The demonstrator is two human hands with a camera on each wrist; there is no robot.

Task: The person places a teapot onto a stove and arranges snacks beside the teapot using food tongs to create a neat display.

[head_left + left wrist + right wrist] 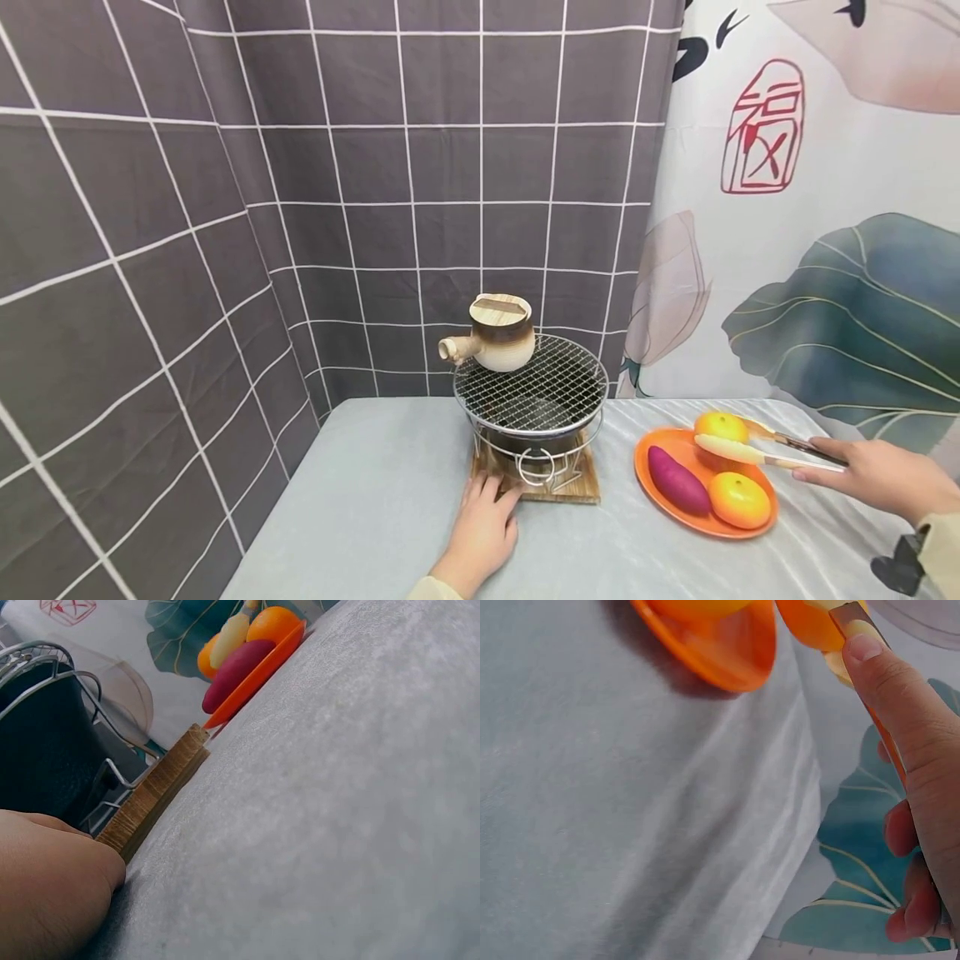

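- Resting at the left part of the front edge of the wooden board (558, 495), the left hand (480, 527) is touching the wood with loosely spread fingers; in its own wrist view the fingertips are hiding from sight.
- Off to the right, the right hand (888, 475) is gripping the tongs (729, 450), its thumb lying along one arm.
- Under the tongs' reach, an orange plate (677, 442) is sitting on the pale tablecloth (375, 492), near the board's right side but apart from it.
- Toward the plate's front, a front orange (739, 500) is lying just beside a purple sweet potato (678, 481), which is slanting along the left side.
- At the plate's far side, the rear orange (720, 425) is standing between the tongs' pale tips; whether its underside is touching the plate, I cannot tell.
- On the board, a round stove (517, 439) is carrying a wire rack (562, 383).
- Toward the rack's back left, a small lidded pot (504, 337) is sitting upright, its handle pointing left.
- Behind everything, a grey gridded cloth (442, 167) is hanging beside a leaf-printed one (697, 167).
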